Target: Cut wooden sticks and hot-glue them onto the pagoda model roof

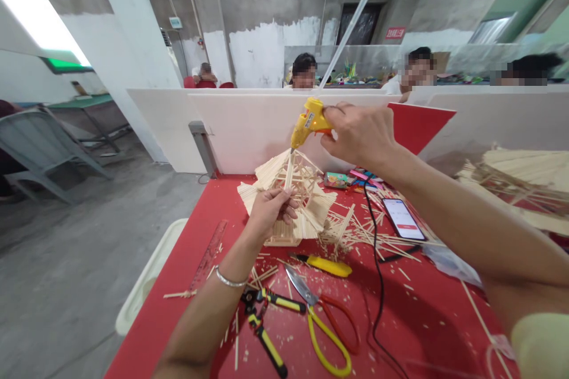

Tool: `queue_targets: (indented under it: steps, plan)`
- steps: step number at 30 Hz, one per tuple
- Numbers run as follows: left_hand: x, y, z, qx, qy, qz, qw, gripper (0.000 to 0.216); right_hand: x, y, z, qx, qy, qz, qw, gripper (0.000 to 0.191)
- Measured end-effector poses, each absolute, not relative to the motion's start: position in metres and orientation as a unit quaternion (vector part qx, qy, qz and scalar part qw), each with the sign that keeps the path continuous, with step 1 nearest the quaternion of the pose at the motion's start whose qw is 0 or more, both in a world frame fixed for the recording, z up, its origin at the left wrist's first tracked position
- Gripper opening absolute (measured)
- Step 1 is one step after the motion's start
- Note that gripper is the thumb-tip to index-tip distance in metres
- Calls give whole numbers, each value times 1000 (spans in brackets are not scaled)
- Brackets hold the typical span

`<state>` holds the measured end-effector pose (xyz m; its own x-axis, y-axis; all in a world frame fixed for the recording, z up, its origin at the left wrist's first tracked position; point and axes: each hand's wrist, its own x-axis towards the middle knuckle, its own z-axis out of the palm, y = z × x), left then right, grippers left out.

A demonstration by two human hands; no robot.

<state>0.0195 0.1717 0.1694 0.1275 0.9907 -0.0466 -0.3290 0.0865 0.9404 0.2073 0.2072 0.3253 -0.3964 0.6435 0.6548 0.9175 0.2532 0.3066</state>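
My right hand (362,133) grips a yellow hot glue gun (306,122), its nozzle pointing down at the top of a small pavilion-like model (267,173) built from thin wooden sticks. My left hand (275,210) is closed at the front of the model, fingers pinching a pale wooden stick (289,172) that stands upright below the nozzle. Whether the nozzle touches the stick, I cannot tell. The model's roof is layered with sticks, and part of its frame shows at the right. My left hand hides some of its lower front.
Scissors (331,325), cutting pliers (267,320) and a yellow utility knife (329,265) lie near me on the red table (400,331). Loose sticks (351,231), a phone (403,219) and the gun's black cord (377,272) are at the right. A clear ruler (208,254) lies left. White partition boards (240,130) stand behind.
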Motion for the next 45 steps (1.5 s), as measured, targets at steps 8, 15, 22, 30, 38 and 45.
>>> queue_targets:
  steps: [8,15,22,30,38,45]
  plan:
    - [20,173,170,417,395,530,624,31,206,207,324,-510,-770,-326,202,39]
    - [20,171,172,416,400,528,622,28,204,208,325,-517,-763,-332,199,38]
    - [20,171,173,417,400,530,620,28,206,209,323,-520,-767,-316,202,41]
    - [21,172,172,414,397,535,620,32,211,206,323,-522,-769,-311,201,42]
    - [19,169,173,418,411,531,612,34,215,197,325,-521,-766,-315,207,42]
    - [13,155,186,431,455,515,584,27,223,184,327,-532,-751,-329,213,53]
